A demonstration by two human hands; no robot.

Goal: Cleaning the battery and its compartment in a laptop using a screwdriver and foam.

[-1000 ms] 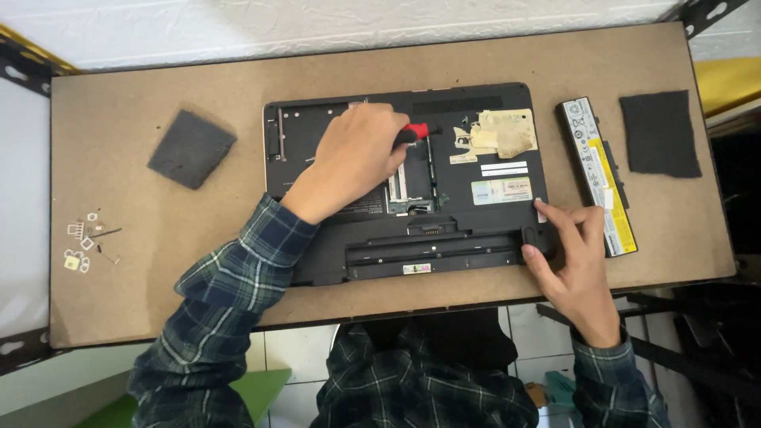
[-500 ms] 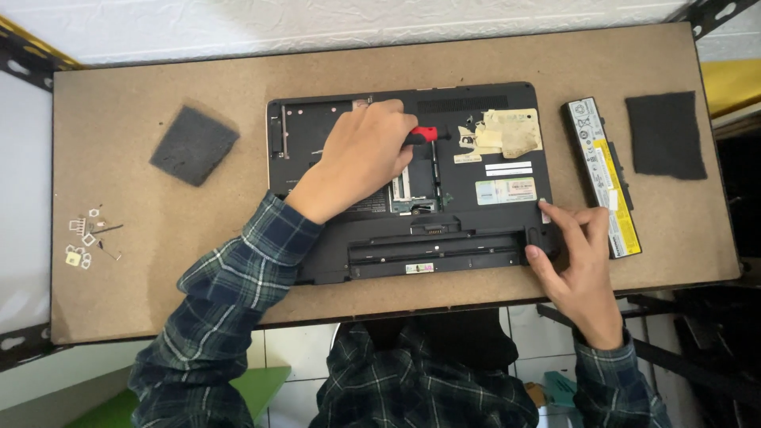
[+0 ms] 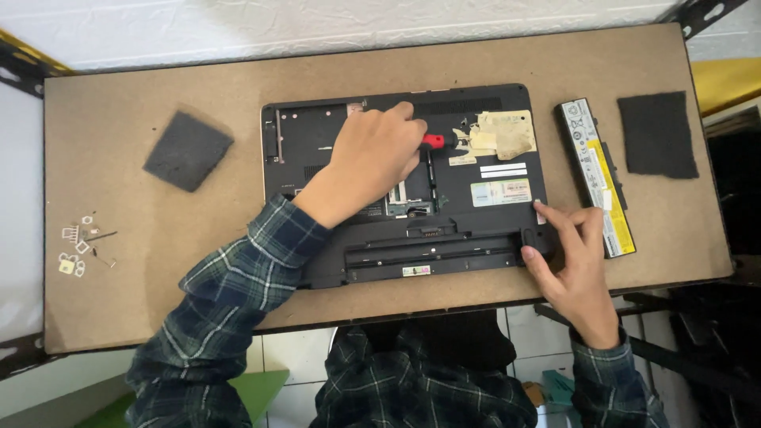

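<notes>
Closed around a red-handled screwdriver point(image 3: 433, 142), left hand point(image 3: 372, 158) works mid-laptop point(image 3: 317, 143) on the tabletop point(image 3: 143, 95); right hand point(image 3: 575, 261) pins its corner. A slipped tip could gouge exposed boards.

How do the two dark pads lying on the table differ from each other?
The left pad lies turned at an angle, like a diamond; the right pad sits nearly square to the table edge. The left pad lies alone on open board left of the laptop, while the right pad lies beside the battery. The right pad looks somewhat larger. Both are flat, dark grey, roughly square, and neither hand touches them.
</notes>
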